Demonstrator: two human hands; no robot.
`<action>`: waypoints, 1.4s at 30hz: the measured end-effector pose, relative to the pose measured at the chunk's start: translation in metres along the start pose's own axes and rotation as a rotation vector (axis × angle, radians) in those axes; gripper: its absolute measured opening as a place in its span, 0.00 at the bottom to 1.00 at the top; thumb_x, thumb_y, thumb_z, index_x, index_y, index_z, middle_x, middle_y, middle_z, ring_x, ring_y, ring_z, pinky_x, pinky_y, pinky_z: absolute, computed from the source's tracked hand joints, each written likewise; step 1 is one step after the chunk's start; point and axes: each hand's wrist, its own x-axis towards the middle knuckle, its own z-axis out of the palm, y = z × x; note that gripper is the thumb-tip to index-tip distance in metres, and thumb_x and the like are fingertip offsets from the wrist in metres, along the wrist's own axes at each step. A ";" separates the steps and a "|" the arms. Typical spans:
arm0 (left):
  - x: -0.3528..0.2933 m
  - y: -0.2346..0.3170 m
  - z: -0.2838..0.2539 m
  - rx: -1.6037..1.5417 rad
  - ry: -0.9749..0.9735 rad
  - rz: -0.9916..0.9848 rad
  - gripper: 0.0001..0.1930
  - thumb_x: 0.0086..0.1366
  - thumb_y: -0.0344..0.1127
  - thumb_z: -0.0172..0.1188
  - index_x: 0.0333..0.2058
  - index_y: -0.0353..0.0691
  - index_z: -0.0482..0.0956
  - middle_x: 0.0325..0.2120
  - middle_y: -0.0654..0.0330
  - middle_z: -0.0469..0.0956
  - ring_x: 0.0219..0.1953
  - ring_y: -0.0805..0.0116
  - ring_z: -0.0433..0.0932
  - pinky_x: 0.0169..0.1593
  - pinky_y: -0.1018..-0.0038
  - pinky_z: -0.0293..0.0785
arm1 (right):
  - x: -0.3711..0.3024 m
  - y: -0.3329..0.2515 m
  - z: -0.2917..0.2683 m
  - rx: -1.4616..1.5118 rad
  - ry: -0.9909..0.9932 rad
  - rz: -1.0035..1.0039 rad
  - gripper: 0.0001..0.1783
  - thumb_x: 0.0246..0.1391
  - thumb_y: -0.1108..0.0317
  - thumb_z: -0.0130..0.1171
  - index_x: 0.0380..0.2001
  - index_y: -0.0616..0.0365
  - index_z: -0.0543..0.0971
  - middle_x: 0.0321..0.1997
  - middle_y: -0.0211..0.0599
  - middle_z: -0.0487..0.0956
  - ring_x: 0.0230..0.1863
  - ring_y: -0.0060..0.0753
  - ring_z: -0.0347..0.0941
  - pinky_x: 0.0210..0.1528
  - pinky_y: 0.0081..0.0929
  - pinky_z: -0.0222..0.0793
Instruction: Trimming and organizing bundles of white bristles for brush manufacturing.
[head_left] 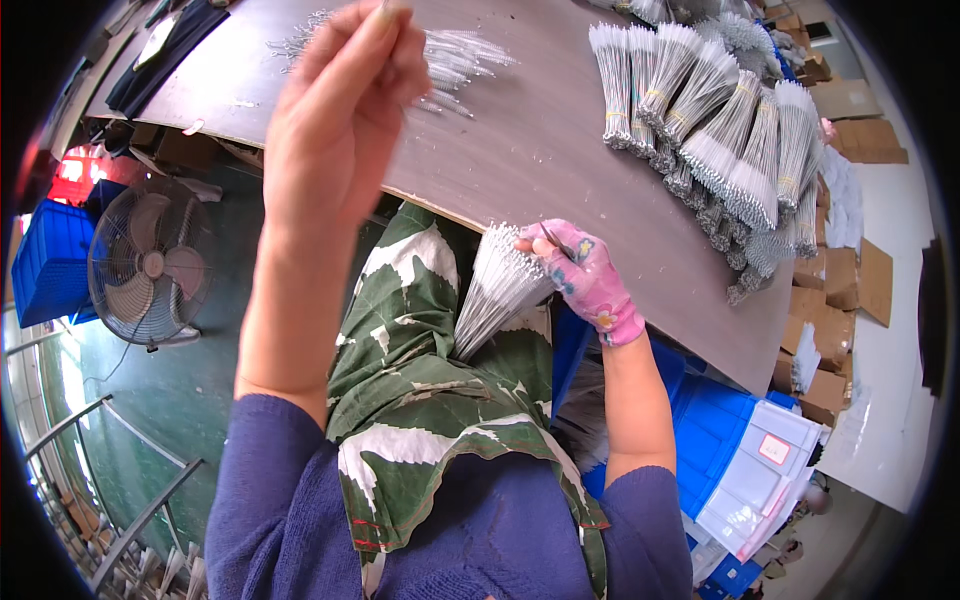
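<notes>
My left hand [345, 110], bare and slightly blurred, is raised over the table's near edge. Its thumb and fingers are pinched together; whatever is between them is too small to make out. A pink flowered glove with bare fingertips covers my right hand [588, 280]. Closed around a small dark pointed tool [560, 243], it touches the top of a bundle of thin white wire stems [495, 290]. The bundle stands tilted in my lap, on a green and white patterned apron [410, 385]. Beyond my left hand, loose wire brushes [465, 62] lie spread on the table.
Bundled wire brushes [735, 140] are piled on the right of the grey-brown table [540, 130]. Blue and clear plastic crates [715, 420] stand by my right arm. On the left are a floor fan [150, 263], a blue crate [50, 260] and a metal rail [140, 520]. Cardboard boxes [830, 290] sit beyond the table.
</notes>
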 end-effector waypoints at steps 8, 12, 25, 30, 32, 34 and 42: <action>-0.045 -0.051 -0.051 1.030 -0.068 -0.238 0.11 0.62 0.33 0.57 0.41 0.34 0.76 0.25 0.58 0.76 0.27 0.78 0.70 0.33 0.78 0.69 | -0.030 -0.004 0.010 -0.337 0.182 -0.219 0.14 0.40 0.81 0.64 0.34 0.59 0.78 0.38 0.34 0.72 0.34 0.22 0.75 0.35 0.19 0.71; -0.100 -0.070 -0.047 0.772 -0.034 -0.685 0.17 0.57 0.28 0.63 0.44 0.34 0.70 0.35 0.67 0.73 0.35 0.84 0.68 0.40 0.84 0.68 | -0.033 0.000 0.011 -0.355 0.191 -0.262 0.15 0.40 0.80 0.65 0.35 0.59 0.77 0.38 0.35 0.72 0.35 0.25 0.75 0.35 0.20 0.71; -0.133 -0.092 -0.022 0.916 -0.086 -0.635 0.23 0.47 0.35 0.72 0.34 0.38 0.65 0.19 0.69 0.62 0.23 0.80 0.58 0.27 0.81 0.62 | -0.051 0.006 0.033 -0.308 0.444 -0.165 0.14 0.39 0.79 0.65 0.34 0.59 0.77 0.36 0.35 0.74 0.34 0.28 0.73 0.36 0.22 0.69; -0.135 -0.095 -0.020 0.950 -0.063 -0.626 0.23 0.46 0.35 0.73 0.33 0.39 0.65 0.18 0.69 0.62 0.22 0.80 0.60 0.27 0.80 0.62 | -0.056 -0.004 0.036 -0.042 0.442 -0.034 0.12 0.43 0.81 0.63 0.34 0.62 0.77 0.37 0.32 0.75 0.35 0.20 0.72 0.39 0.17 0.67; -0.136 -0.097 -0.021 0.948 -0.040 -0.615 0.24 0.45 0.36 0.74 0.33 0.39 0.65 0.18 0.68 0.62 0.22 0.79 0.60 0.26 0.79 0.63 | -0.057 -0.007 0.035 0.239 0.418 0.195 0.10 0.45 0.80 0.62 0.34 0.62 0.77 0.35 0.31 0.77 0.35 0.19 0.72 0.39 0.17 0.68; -0.137 -0.098 -0.022 0.951 -0.049 -0.598 0.24 0.44 0.36 0.73 0.33 0.38 0.65 0.18 0.66 0.62 0.21 0.77 0.61 0.25 0.78 0.63 | -0.055 -0.006 0.035 0.254 0.422 0.187 0.10 0.46 0.81 0.61 0.35 0.63 0.77 0.34 0.30 0.77 0.34 0.18 0.72 0.38 0.16 0.68; -0.135 -0.099 -0.019 1.001 -0.068 -0.608 0.24 0.44 0.36 0.71 0.34 0.38 0.64 0.17 0.64 0.64 0.19 0.71 0.65 0.25 0.73 0.65 | -0.055 -0.002 0.038 0.224 0.465 0.156 0.09 0.48 0.79 0.60 0.35 0.62 0.77 0.33 0.30 0.77 0.33 0.18 0.72 0.39 0.17 0.68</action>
